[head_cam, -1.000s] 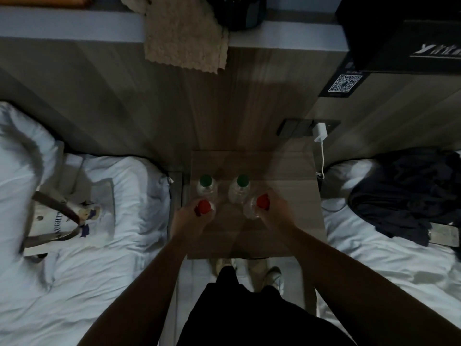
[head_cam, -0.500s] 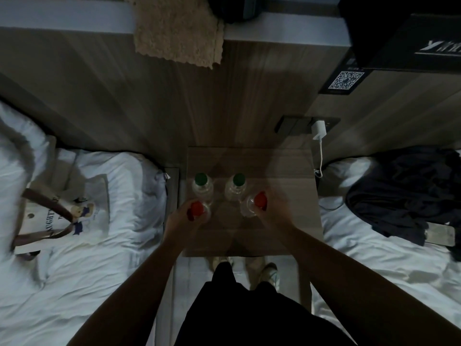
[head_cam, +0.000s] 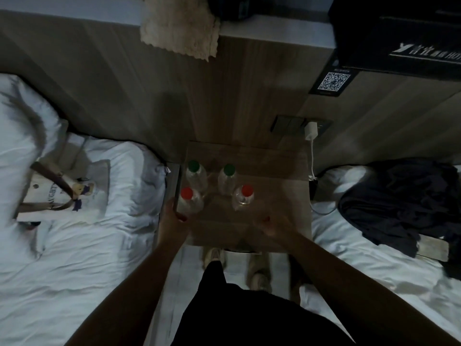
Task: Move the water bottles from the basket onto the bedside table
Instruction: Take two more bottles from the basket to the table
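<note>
four bottles [head_cam: 219,187] crowd table's left, right side [head_cam: 282,176] clear

I am reaching both arms forward; my left grip [head_cam: 174,216] is curling loosely, my right grip [head_cam: 272,224] is spreading open, empty.

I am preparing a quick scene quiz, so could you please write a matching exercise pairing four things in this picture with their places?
Things:
1. white charger
2. tote bag
3. dark clothing
4. green-capped bottle

Places:
A. on the bed at the picture's left
B. on the bedside table
C. plugged into the wall socket
D. on the bed at the picture's right

Pairs: 1-C, 2-A, 3-D, 4-B
</note>
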Tool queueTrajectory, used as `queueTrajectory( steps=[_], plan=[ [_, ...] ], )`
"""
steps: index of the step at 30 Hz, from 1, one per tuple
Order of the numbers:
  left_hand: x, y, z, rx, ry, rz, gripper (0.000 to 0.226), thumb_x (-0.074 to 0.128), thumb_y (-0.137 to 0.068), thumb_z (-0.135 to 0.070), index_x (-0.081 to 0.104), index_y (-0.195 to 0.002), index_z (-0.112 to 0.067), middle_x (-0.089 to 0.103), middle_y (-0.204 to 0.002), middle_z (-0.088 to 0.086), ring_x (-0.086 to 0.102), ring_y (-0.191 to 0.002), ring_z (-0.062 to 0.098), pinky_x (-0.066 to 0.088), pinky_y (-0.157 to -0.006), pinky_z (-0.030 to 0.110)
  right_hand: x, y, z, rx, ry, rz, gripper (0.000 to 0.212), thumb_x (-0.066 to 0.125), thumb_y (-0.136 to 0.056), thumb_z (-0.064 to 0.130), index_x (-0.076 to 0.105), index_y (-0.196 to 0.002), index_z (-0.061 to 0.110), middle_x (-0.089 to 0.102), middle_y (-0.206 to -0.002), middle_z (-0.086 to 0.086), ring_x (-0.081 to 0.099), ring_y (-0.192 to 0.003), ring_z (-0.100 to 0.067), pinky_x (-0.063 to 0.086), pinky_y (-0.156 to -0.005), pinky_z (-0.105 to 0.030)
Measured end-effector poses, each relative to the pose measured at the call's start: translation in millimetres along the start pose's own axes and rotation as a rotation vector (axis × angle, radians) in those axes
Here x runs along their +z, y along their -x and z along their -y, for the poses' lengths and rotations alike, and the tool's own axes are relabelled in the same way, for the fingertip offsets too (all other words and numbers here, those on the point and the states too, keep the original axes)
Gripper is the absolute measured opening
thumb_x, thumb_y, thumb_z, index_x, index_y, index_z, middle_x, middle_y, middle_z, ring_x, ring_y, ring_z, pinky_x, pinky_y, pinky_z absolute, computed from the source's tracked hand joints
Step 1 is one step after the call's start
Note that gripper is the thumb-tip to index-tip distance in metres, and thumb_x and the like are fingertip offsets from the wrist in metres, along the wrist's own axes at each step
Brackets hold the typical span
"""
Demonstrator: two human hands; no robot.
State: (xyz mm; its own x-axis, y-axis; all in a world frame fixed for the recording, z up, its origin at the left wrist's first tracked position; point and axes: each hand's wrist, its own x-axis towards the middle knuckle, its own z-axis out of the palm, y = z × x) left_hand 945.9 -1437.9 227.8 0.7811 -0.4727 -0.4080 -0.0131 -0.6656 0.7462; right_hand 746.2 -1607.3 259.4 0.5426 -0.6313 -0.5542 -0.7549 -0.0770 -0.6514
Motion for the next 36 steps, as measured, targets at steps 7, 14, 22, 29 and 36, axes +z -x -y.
queueTrajectory(
  steps=[7, 14, 22, 29, 36],
  plan=[
    [29, 99, 38, -0.199, 0.023, -0.027, 0.075, 0.079, -0.07, -0.01, 0.04, -0.134, -0.01, 0.063, -0.085, 0.006, 0.06, -0.079, 0.018, 0.045, -0.071, 0.027, -11, 47, -59, 0.062, -0.077, 0.202, 0.049, 0.063, -0.089, 0.013, 0.042, -0.132, 0.004, 0.056, -0.113, -0.009, 0.055, -0.092, -0.017, 0.044, -0.054, -0.005],
    [53, 228, 50, -0.283, 0.103, -0.159, 0.083, 0.077, -0.059, -0.043, 0.043, -0.13, -0.017, 0.065, -0.096, 0.006, 0.066, -0.084, 0.027, 0.053, -0.079, 0.043, -39, 86, -102, 0.018, 0.02, 0.402, 0.043, 0.061, -0.09, 0.027, 0.045, -0.129, 0.018, 0.054, -0.1, 0.002, 0.055, -0.085, -0.01, 0.046, -0.063, -0.019],
    [57, 331, 36, -0.291, 0.189, -0.333, 0.053, 0.069, -0.082, -0.031, 0.045, -0.128, -0.021, 0.062, -0.104, 0.003, 0.064, -0.092, 0.017, 0.051, -0.083, 0.037, -32, 124, -95, -0.179, 0.133, 0.497, 0.034, 0.064, -0.086, 0.015, 0.053, -0.118, 0.013, 0.059, -0.094, 0.0, 0.056, -0.084, -0.012, 0.046, -0.075, -0.025],
    [55, 421, 55, -0.381, 0.231, -0.504, 0.054, 0.067, -0.083, -0.033, 0.045, -0.13, -0.02, 0.061, -0.106, 0.0, 0.061, -0.093, 0.013, 0.044, -0.075, 0.024, 9, 156, -75, -0.337, 0.371, 0.677, 0.043, 0.063, -0.088, 0.027, 0.049, -0.128, 0.02, 0.058, -0.114, -0.002, 0.058, -0.103, -0.018, 0.045, -0.077, -0.025],
    [60, 521, 105, -0.511, 0.301, -0.641, 0.049, 0.068, -0.083, -0.03, 0.05, -0.127, -0.016, 0.061, -0.108, 0.002, 0.059, -0.094, 0.013, 0.043, -0.073, 0.021, 65, 222, -66, -0.457, 0.628, 0.778, 0.043, 0.059, -0.09, 0.031, 0.047, -0.13, 0.024, 0.056, -0.124, 0.002, 0.056, -0.111, -0.017, 0.047, -0.091, -0.032]
  ],
)
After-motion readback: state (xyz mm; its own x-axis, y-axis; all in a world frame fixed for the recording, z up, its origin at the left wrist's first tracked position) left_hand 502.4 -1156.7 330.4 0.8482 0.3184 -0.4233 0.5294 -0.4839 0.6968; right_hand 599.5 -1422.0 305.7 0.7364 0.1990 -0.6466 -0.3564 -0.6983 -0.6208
